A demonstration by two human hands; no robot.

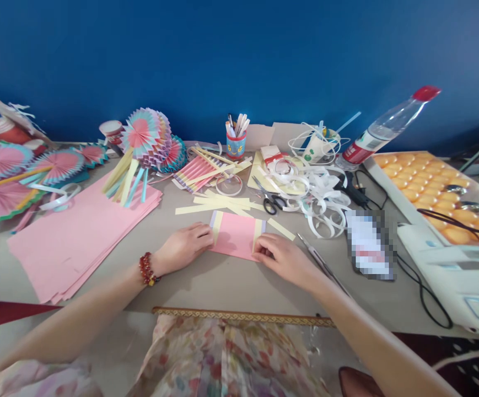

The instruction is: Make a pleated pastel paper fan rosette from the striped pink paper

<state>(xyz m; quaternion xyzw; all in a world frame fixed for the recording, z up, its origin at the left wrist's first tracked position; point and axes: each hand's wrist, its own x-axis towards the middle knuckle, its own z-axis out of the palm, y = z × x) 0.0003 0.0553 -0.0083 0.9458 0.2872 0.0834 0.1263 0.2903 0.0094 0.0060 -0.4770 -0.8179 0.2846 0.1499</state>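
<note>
A small pink paper sheet (236, 235) with pale yellow strips glued along its left and right edges lies flat on the table in front of me. My left hand (184, 246), with a red bead bracelet on the wrist, has its fingers curled and pinches the sheet's left edge. My right hand (283, 255) pinches the lower right corner of the same sheet with fingers pressed together. Loose yellow paper strips (218, 205) lie just behind the sheet.
A stack of pink paper (74, 237) lies at the left, with folded paper fans (146, 135) behind it. Scissors (269, 199), curled white strips (319, 198), a pen cup (235, 142), a plastic bottle (388, 129), a glue gun (353, 190) and an orange tray (433, 182) fill the right.
</note>
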